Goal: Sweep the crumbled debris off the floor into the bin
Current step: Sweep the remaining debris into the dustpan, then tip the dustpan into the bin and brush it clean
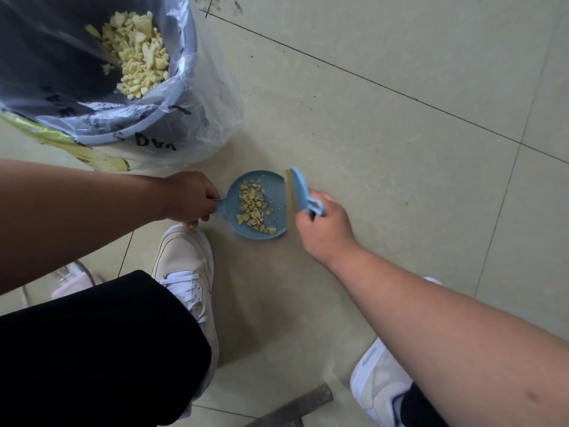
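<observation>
A small blue dustpan [271, 180] lies flat on the tiled floor with a heap of pale yellow crumbled debris [254, 208] in it. My left hand [192, 197] grips its handle at the left. My right hand [323, 224] holds a small blue brush [300, 189] by its loop handle, its yellow bristles standing at the pan's open right edge. The bin [129, 124], lined with a clear plastic bag, stands at the upper left and holds a pile of the same yellow crumbs [138, 53].
My two white sneakers [187, 272] [378, 383] stand on the floor below the dustpan, with a black trouser leg [92, 349] at the lower left. A grey metal bar [295, 405] lies at the bottom edge. Pale tiles [400, 149] stretch to the right.
</observation>
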The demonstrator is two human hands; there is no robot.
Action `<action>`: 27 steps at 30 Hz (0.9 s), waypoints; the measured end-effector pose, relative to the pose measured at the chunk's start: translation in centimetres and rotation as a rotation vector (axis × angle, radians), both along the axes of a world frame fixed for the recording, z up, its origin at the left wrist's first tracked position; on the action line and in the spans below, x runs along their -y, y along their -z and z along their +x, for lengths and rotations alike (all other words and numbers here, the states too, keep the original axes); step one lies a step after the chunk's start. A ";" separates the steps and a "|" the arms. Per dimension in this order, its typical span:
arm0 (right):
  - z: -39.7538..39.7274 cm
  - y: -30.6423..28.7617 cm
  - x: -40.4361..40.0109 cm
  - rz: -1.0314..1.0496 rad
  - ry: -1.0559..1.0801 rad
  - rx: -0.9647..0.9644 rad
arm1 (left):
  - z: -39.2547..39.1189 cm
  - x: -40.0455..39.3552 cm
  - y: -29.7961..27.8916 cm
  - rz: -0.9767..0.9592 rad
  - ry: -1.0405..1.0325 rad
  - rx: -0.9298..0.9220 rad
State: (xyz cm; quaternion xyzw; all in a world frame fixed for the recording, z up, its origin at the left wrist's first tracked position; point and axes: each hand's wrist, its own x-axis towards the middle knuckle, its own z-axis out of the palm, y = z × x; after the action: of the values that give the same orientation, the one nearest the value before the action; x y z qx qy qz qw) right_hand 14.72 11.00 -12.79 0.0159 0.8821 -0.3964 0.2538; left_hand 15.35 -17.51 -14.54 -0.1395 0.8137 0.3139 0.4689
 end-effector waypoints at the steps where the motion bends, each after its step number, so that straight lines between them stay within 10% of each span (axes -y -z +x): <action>1: -0.6 -0.1 -1.1 0.022 0.050 -0.016 | 0.1 0.1 0.2 0.008 -0.006 -0.003; 15: -4.8 -4.3 -6.1 -0.072 0.371 0.140 | -0.8 -3.2 -3.4 0.069 -0.080 -0.043; 27: -9.7 -19.7 -0.6 -0.566 0.382 0.041 | -4.4 -0.3 -22.9 0.145 -0.103 -0.172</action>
State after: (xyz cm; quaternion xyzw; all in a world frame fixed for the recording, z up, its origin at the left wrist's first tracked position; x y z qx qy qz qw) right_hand 5.04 11.62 6.87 0.1179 0.7128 -0.6656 0.1871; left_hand 10.94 -17.24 8.35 -0.1196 0.8178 0.4065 0.3894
